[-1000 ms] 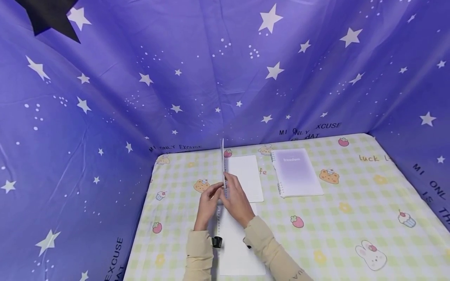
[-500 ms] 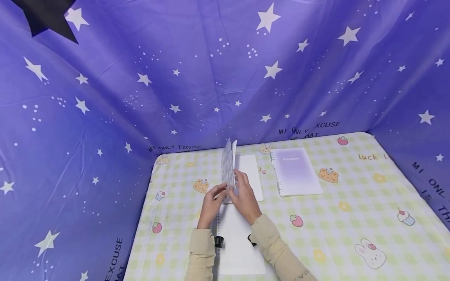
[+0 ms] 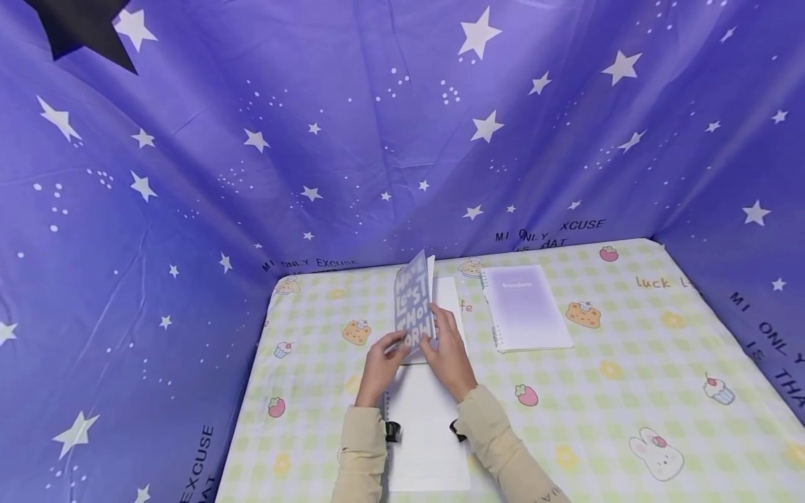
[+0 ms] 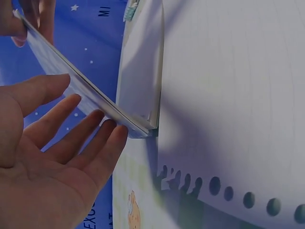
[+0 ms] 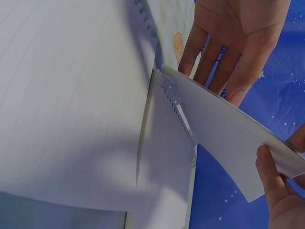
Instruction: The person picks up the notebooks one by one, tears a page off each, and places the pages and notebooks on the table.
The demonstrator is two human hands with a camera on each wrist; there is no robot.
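A ring-bound notebook (image 3: pixel 411 307) with a grey-blue cover and large white letters stands half open, its cover and some pages tilted up. Clear binder rings (image 5: pixel 180 112) show along its spine in the right wrist view. My right hand (image 3: pixel 451 356) pinches the outer edge of the cover and pages, thumb on the cover. My left hand (image 3: pixel 382 365) has its fingers extended, the tips at the lower edge of the cover (image 4: pixel 102 102). Nearer to me lies a stack of white lined sheets (image 3: pixel 428 433), with punched holes (image 4: pixel 215 186) along one edge.
To the right lies a purple notebook (image 3: pixel 528 307) marked "freedom", part of its ring binding loose-looking at the left edge. A green checked tablecloth (image 3: pixel 604 419) covers the table. Blue star-printed curtains (image 3: pixel 352 126) hang behind and at both sides.
The raised cover and pages have swung from upright toward the right, so the lettered cover now faces me. Both hands have shifted slightly right with it.
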